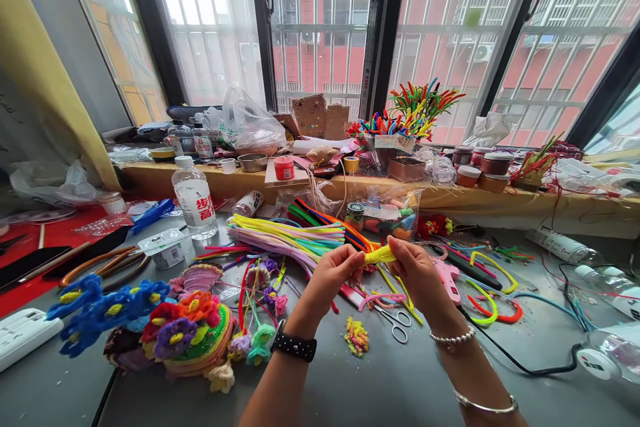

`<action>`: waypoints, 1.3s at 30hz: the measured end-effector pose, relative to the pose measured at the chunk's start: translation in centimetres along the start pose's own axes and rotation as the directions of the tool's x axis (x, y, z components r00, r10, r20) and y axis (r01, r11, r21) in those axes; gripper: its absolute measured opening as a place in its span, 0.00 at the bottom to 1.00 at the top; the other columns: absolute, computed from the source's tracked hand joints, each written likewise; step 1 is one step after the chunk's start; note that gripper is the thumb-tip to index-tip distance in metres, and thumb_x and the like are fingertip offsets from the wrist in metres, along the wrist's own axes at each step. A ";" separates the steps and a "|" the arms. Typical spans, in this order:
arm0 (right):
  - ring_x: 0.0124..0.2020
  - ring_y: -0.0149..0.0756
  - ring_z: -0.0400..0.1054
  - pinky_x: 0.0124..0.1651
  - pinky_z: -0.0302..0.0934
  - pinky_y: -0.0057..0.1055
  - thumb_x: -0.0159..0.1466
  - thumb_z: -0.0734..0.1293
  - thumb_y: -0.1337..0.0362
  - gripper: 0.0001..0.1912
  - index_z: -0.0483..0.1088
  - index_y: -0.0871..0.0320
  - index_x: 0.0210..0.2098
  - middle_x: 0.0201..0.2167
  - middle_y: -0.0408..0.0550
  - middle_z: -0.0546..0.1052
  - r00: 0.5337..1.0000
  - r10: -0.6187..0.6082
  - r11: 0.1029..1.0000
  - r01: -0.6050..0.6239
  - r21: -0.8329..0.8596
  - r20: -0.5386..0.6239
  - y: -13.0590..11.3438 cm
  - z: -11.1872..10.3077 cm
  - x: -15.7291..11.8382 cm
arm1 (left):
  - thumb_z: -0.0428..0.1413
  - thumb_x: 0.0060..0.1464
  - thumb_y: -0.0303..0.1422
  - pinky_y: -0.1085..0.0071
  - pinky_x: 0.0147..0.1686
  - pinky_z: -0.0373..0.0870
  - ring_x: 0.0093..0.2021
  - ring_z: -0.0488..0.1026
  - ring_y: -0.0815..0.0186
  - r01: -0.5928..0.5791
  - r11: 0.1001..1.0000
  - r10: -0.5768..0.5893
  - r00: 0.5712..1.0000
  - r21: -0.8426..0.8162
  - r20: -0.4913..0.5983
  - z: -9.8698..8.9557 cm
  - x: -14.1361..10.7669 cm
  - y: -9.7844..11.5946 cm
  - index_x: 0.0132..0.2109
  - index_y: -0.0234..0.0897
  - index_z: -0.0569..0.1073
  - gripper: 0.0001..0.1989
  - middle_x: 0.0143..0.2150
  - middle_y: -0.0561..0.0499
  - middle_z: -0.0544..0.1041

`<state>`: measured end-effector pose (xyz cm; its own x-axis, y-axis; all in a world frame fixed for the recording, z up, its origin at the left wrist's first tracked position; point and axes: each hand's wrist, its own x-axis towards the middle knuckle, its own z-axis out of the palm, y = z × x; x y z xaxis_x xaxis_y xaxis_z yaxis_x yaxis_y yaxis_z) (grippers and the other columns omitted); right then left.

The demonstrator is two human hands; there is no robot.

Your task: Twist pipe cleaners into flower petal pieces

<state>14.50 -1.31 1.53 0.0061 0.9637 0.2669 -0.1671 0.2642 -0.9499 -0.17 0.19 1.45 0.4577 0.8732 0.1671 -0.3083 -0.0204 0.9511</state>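
Above the grey table, a short yellow bundle of what look like pipe cleaners [380,255] stretches between my two hands. My left hand [340,275] pinches its left end, and my right hand [413,272] grips the right end. Below them lies a small yellow and pink fuzzy piece [357,336]. Scissors [397,325] with white handles rest just under my right hand, beside a pink glue gun [447,278] partly behind that hand. A pile of pastel pipe cleaners [285,237] spreads out behind my left hand.
Fuzzy flowers [185,330] and blue ones [107,307] crowd the left. A water bottle [194,200] stands behind them. Loose bent pipe cleaners [485,303], a black cord [520,367] and lying bottles [615,350] are on the right. The sill [235,181] holds jars and bags.
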 end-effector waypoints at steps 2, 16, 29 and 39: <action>0.16 0.24 0.41 0.19 0.38 0.25 0.53 0.62 0.51 0.21 0.53 0.58 0.14 0.11 0.35 0.50 1.000 -0.003 0.997 0.004 0.078 -0.010 0.2 0.3 0.0 | 0.56 0.42 0.40 0.80 0.18 0.50 0.16 0.55 0.78 -0.002 0.999 0.002 1.000 -0.041 -0.001 0.0 0.0 -0.1 0.21 0.34 0.60 0.16 0.15 0.59 0.61; 0.15 0.23 0.43 0.17 0.35 0.25 0.54 0.61 0.50 0.20 0.57 0.59 0.16 0.12 0.36 0.53 0.998 -0.063 0.988 0.059 -0.140 -0.020 -0.1 -0.5 0.0 | 0.58 0.40 0.39 0.78 0.24 0.60 0.20 0.63 0.75 0.015 0.999 -0.018 0.998 -0.048 -0.065 -0.1 0.0 0.2 0.24 0.33 0.66 0.13 0.20 0.55 0.69; 0.16 0.26 0.55 0.18 0.50 0.23 0.53 0.63 0.54 0.15 0.69 0.61 0.23 0.13 0.39 0.64 0.993 -0.048 0.914 0.085 -0.397 0.103 -0.3 -1.7 0.0 | 0.56 0.40 0.42 0.78 0.20 0.60 0.18 0.65 0.74 0.039 0.987 -0.009 0.982 0.156 -0.187 -1.0 0.4 0.1 0.24 0.33 0.69 0.15 0.18 0.55 0.70; 0.33 0.37 0.69 0.36 0.62 0.32 0.54 0.65 0.63 0.13 0.71 0.56 0.39 0.33 0.49 0.75 0.920 -0.290 0.565 0.388 -0.728 0.265 0.1 -1.5 0.4 | 0.60 0.36 0.37 0.76 0.26 0.67 0.22 0.71 0.70 0.120 0.990 -0.097 0.957 0.067 -0.275 -1.2 0.9 -0.9 0.29 0.32 0.71 0.13 0.21 0.52 0.75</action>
<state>15.91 -0.85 1.27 -0.2073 0.7992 0.5642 0.6258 0.5516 -0.5515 -0.50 1.60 0.42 0.2386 0.9711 -0.0042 -0.1941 0.0519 0.9796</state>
